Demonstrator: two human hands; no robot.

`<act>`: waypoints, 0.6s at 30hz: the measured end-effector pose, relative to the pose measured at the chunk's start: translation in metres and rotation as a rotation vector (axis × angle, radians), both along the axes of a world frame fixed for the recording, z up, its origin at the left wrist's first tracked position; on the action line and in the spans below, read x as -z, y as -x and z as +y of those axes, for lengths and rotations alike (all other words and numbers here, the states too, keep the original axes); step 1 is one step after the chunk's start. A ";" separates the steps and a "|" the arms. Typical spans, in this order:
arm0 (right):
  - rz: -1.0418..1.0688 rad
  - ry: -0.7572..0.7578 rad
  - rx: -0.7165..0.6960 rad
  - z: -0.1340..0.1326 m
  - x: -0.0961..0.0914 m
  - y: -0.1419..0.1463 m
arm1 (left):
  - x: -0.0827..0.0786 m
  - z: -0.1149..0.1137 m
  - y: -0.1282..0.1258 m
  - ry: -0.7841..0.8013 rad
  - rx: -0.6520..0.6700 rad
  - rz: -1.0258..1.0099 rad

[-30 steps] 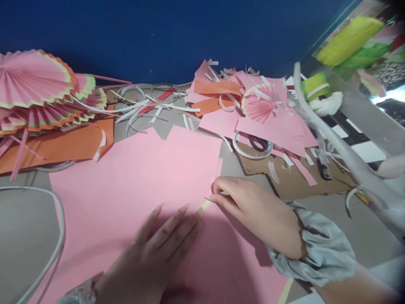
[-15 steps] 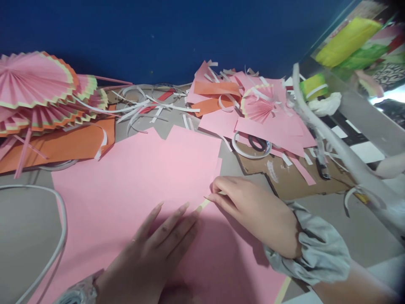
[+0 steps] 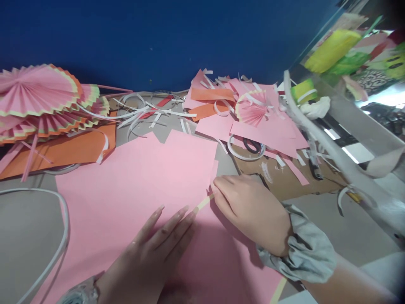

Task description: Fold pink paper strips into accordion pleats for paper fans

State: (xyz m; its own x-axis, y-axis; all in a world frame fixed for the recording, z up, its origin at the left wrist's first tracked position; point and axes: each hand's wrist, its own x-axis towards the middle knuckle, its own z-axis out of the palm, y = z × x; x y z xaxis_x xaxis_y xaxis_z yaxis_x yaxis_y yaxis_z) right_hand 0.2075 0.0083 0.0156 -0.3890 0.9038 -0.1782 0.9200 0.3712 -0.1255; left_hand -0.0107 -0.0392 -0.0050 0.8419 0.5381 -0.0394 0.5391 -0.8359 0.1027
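Observation:
Large pink paper (image 3: 126, 177) covers the middle of the table. On it lies my left hand (image 3: 158, 245), flat with its fingers stretched out. Its fingertips touch the lower end of a narrow pale yellow strip (image 3: 204, 203). The upper end of that strip runs into the closed fingers of my right hand (image 3: 249, 211); these fingertips are hidden against the paper. Another pale yellow strip (image 3: 278, 291) follows the paper's edge at the lower right.
Pleated pink paper fans (image 3: 41, 93) rest on orange paper (image 3: 63, 147) at the left. White strips (image 3: 139, 112) lie behind the pink paper. Pink scraps (image 3: 265, 133) and a white tape ring (image 3: 229, 147) sit on cardboard (image 3: 284, 181). A white cable (image 3: 65, 219) curves at left.
The thumb of my right hand has turned under, and the hand now curls more closely over the strip's end. My left hand stays flat. The whole view has shifted slightly.

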 end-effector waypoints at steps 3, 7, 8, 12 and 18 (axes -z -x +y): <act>0.020 0.011 0.011 -0.001 -0.001 0.000 | 0.000 0.001 -0.001 -0.003 -0.001 0.004; 0.045 0.013 0.050 -0.002 -0.002 0.001 | 0.001 0.000 -0.001 0.016 -0.019 -0.007; 0.049 0.008 0.070 -0.001 -0.003 0.001 | 0.001 0.000 -0.001 0.019 -0.020 -0.010; 0.083 -0.012 0.172 0.001 -0.005 -0.004 | 0.001 -0.001 -0.001 0.007 -0.024 -0.013; 0.223 0.058 0.198 0.003 -0.007 -0.009 | 0.002 -0.003 0.000 -0.007 -0.066 -0.073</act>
State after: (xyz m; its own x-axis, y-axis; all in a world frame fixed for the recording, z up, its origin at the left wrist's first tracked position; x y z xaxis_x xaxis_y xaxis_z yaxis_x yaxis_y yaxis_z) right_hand 0.2160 0.0117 0.0222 -0.2415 0.9569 -0.1614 0.9211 0.1738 -0.3483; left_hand -0.0109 -0.0421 -0.0069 0.8049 0.5928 0.0246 0.5846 -0.7995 0.1380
